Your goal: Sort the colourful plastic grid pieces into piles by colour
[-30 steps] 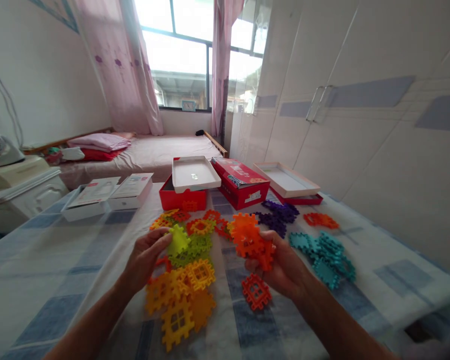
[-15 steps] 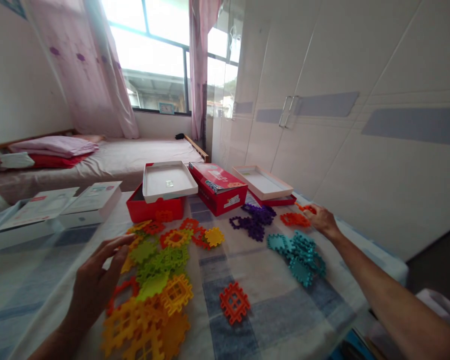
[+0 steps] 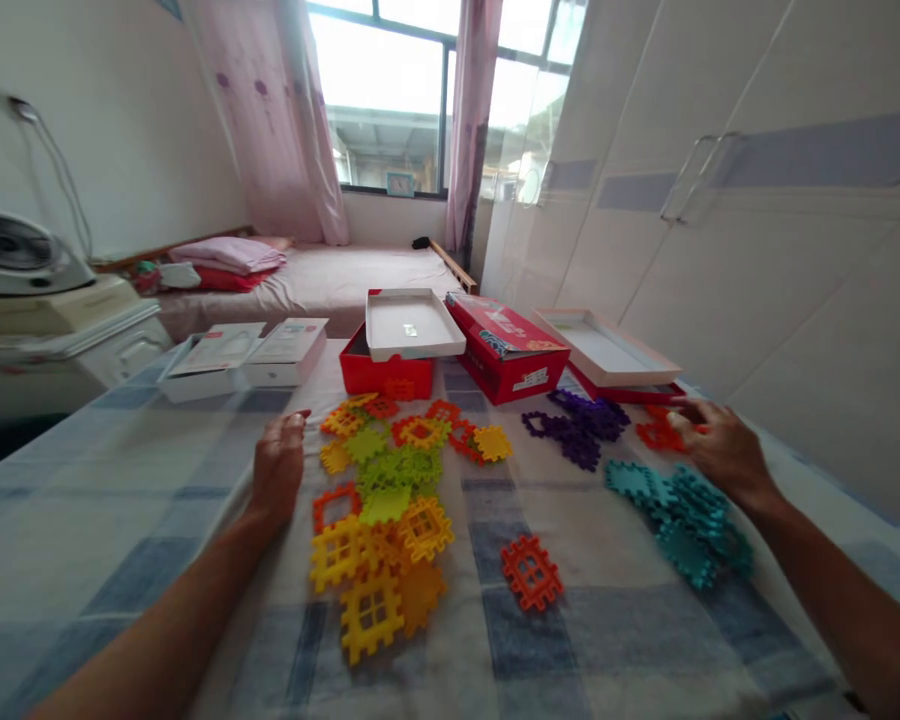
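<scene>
My left hand (image 3: 277, 468) rests on the cloth just left of the mixed building pieces, apparently holding nothing, its fingers partly hidden. Beside it lie yellow pieces (image 3: 373, 612), lime-green pieces (image 3: 399, 470) and red-orange frames (image 3: 337, 506). My right hand (image 3: 724, 452) is over the far right of the table, thumb and fingers apart, at a small group of orange pieces (image 3: 656, 432). Nearer to me than that hand is a heap of teal pieces (image 3: 686, 520). Purple pieces (image 3: 581, 425) form another heap to its left. A single red square piece (image 3: 531, 572) lies alone at the front.
Behind the pieces stand a red box with a white lid (image 3: 412, 325), a closed red box (image 3: 506, 345) and a shallow tray (image 3: 607, 345). White boxes (image 3: 285, 352) sit at the back left. A white wardrobe (image 3: 795, 290) borders the right side.
The view has turned left. My left hand has moved off the yellow and green pieces onto the cloth. My right hand has let go of an orange piece at the orange group.
</scene>
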Motion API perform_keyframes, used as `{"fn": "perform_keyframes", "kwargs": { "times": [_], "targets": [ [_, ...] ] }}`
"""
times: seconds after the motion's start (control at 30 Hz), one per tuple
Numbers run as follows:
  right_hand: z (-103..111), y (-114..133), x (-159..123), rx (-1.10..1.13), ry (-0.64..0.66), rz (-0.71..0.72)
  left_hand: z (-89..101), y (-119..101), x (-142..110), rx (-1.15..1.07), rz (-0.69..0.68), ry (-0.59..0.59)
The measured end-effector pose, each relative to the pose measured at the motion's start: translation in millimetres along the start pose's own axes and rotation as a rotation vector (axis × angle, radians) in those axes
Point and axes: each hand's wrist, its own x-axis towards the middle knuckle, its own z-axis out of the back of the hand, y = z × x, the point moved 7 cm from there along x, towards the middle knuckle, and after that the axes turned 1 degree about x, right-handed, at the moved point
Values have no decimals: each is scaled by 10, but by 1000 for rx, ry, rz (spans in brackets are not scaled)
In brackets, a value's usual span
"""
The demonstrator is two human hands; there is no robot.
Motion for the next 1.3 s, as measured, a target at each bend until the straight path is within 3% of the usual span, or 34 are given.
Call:
{"fn": "perform_keyframes", "kwargs": {
  "times": [0.03, 0.1, 0.17, 0.27, 0.4, 0.57, 0.7, 0.8, 0.87, 1.03, 1.1, 1.2, 1.3],
  "targets": [
    [18, 259, -145, 119, 50, 53, -11, 36, 9, -11, 7, -2],
    [-113, 837, -550, 345, 395, 171, -32, 82, 17, -41, 25, 6],
    [-249, 1359, -1049, 352, 710, 322, -45, 92, 17, -69, 36, 14],
    [-336, 1769, -1516, 275, 783, 424, -58, 71, 13, -98, 33, 30],
    [-388, 1857, -1636, 243, 797, 401, -69, 35, 11, -104, 27, 36],
    [-439, 1905, -1194, 561, 793, 308, -70, -33, 1, -77, 20, 43],
    [-797, 1904, -754, 769, 793, 141, -63, -86, -16, -68, 0, 65],
    [-1036, 1871, -706, 811, 897, 60, -55, -116, -20, -50, -32, 71],
    [-1037, 1851, -801, 822, 975, 95, -52, -125, -19, -35, -50, 68],
    [-762, 1744, -1042, 725, 1132, 171, -63, -144, -19, 0, -76, 63],
    [-698, 1755, -960, 790, 1050, 108, -63, -154, -21, 4, -77, 57],
    [-741, 1878, -721, 903, 783, 30, -57, -166, -23, -6, -79, 52],
    [-912, 2130, -564, 828, 620, 113, -59, -166, -19, -23, -100, 63]
  ]
}}
